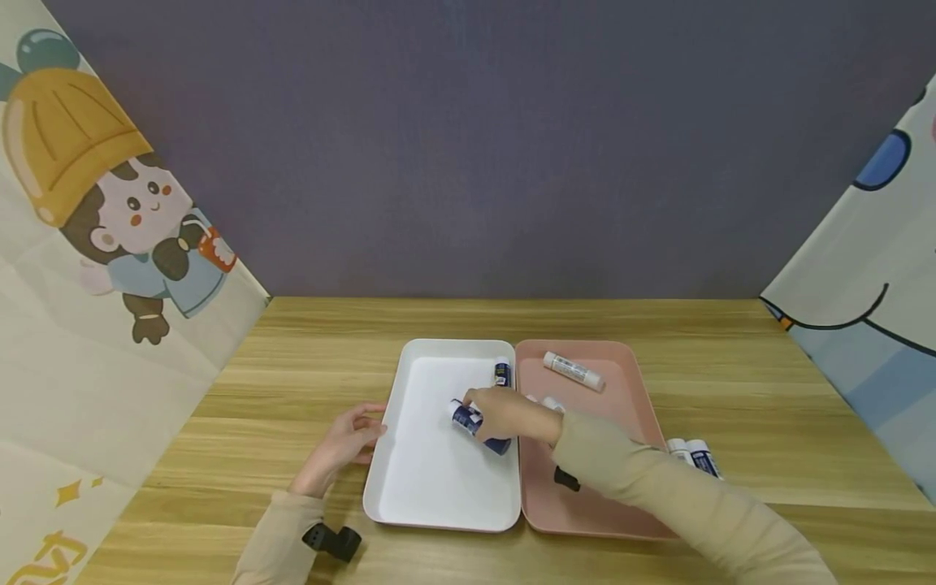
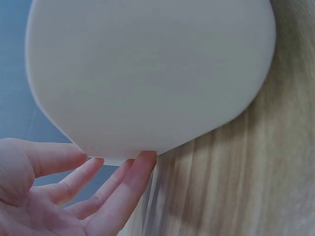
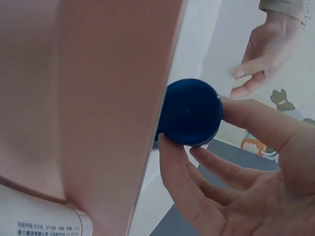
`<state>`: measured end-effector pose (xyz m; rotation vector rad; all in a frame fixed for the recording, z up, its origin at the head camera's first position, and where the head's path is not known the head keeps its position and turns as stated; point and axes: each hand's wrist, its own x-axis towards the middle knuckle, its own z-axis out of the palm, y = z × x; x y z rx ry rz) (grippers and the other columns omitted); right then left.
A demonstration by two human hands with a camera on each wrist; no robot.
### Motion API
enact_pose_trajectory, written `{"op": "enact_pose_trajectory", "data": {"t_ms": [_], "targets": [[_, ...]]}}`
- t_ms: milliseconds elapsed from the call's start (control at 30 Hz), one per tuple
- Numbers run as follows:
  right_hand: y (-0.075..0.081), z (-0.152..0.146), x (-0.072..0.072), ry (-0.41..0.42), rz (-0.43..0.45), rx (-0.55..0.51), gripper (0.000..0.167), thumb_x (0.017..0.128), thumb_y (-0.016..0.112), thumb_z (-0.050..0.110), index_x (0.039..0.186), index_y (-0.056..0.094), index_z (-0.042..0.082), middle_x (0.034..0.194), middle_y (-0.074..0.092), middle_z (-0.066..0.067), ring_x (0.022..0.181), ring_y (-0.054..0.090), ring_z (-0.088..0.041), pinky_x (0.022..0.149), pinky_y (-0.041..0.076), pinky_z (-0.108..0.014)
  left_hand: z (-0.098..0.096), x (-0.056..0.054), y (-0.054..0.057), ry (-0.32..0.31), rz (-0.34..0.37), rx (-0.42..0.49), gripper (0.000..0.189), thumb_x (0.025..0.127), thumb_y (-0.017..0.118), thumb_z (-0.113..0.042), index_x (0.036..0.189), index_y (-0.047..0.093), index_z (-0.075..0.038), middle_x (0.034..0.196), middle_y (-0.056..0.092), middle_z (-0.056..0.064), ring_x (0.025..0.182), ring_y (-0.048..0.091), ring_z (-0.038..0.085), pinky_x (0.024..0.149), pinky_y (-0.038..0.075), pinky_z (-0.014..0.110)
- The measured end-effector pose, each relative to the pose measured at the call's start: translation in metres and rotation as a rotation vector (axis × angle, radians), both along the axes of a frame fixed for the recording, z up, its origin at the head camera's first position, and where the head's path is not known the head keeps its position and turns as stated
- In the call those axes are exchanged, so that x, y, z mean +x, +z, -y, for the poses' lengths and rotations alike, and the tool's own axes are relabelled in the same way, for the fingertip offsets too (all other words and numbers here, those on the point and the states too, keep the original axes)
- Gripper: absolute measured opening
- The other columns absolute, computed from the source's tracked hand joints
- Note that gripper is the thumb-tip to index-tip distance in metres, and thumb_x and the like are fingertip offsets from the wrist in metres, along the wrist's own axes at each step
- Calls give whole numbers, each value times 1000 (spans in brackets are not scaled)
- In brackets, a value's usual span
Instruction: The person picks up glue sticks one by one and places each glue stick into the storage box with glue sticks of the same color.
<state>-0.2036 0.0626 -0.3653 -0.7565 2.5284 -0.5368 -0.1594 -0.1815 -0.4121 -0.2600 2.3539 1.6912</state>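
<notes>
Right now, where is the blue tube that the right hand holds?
In the head view, the blue tube is in the grip of the right hand, over the right half of the white tray, near the pink tray.

Left tray (image 1: 431,487) on table (image 1: 307,349). In it, far right: loose tube (image 1: 502,372). At its right half: held tube (image 1: 465,417). Right of it: second tray (image 1: 559,513), then tube pair (image 1: 704,459).

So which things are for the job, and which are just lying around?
Probably for the job:
blue tube in the right hand
white tray, touched by the left hand
second blue tube, inside the white tray
pink tray
white tube in the pink tray
two tubes beside the pink tray (my guess)

Just background, it seems:
cartoon child at the left
dark backdrop
</notes>
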Motion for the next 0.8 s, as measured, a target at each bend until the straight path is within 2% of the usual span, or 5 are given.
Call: {"op": "enact_pose_trajectory", "data": {"t_ms": [367,500,800], "targets": [[-3,8,8,28,-1,44,46,75,69,10,118,53,6,105,59,-10,78,54,-12,67,47,-24,0,0,0,-2,2,5,36,87,50,-3,122,43,5,98,54,18,70,59,18,58,51,32],[-6,11,10,27,3,50,46,74,69,10,117,54,5,103,59,-9,78,54,-12,64,47,-22,0,0,-1,7,1,9,36,87,50,-2,122,44,4,98,54,18,70,60,19,58,52,33],[-12,15,13,40,-15,86,43,73,70,10,114,56,5,86,58,-5,68,52,-10,55,45,-19,0,-1,-3,8,0,21,36,87,50,-2,122,43,4,97,55,17,69,59,18,58,52,32]]}}
